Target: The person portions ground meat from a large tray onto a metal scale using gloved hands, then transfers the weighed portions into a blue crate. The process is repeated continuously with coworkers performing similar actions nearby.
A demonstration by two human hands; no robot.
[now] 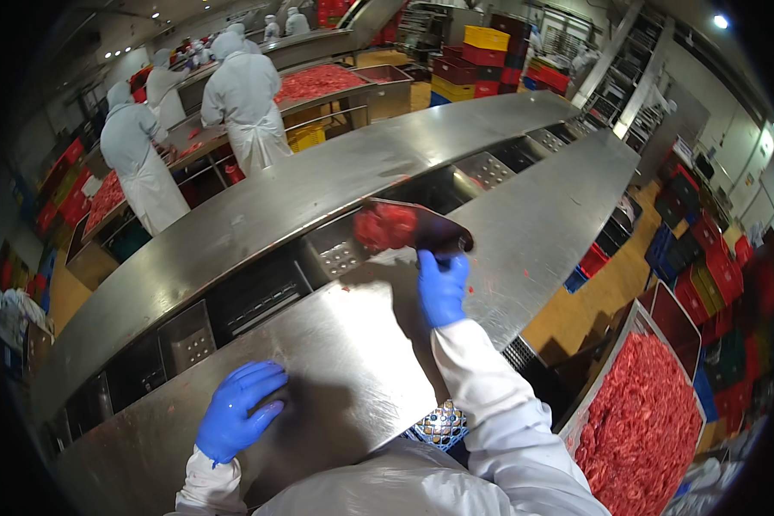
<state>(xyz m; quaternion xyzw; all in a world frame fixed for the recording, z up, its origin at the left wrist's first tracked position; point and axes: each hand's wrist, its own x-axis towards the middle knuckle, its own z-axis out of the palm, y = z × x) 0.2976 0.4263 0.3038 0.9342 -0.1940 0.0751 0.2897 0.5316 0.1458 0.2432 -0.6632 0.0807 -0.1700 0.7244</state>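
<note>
My right hand (444,289), in a blue glove, is closed around the handle of a dark scoop (444,233) above the steel table. Red ground meat (385,226) sits at the scoop's far end, over the slot of the conveyor. Somewhat blurred, the scoop's exact shape cannot be told. My left hand (240,403), also gloved in blue, is held over the near steel tabletop (342,335) with its fingers apart and nothing in it. Perforated metal flights (340,258) divide the conveyor channel that runs between the two steel surfaces.
A steel bin of ground meat (642,413) stands at my right. Below the table edge is a blue plastic crate (444,426). Across the conveyor, several people in white work at a line. Stacked crates (709,277) and an inclined conveyor (625,71) are farther right.
</note>
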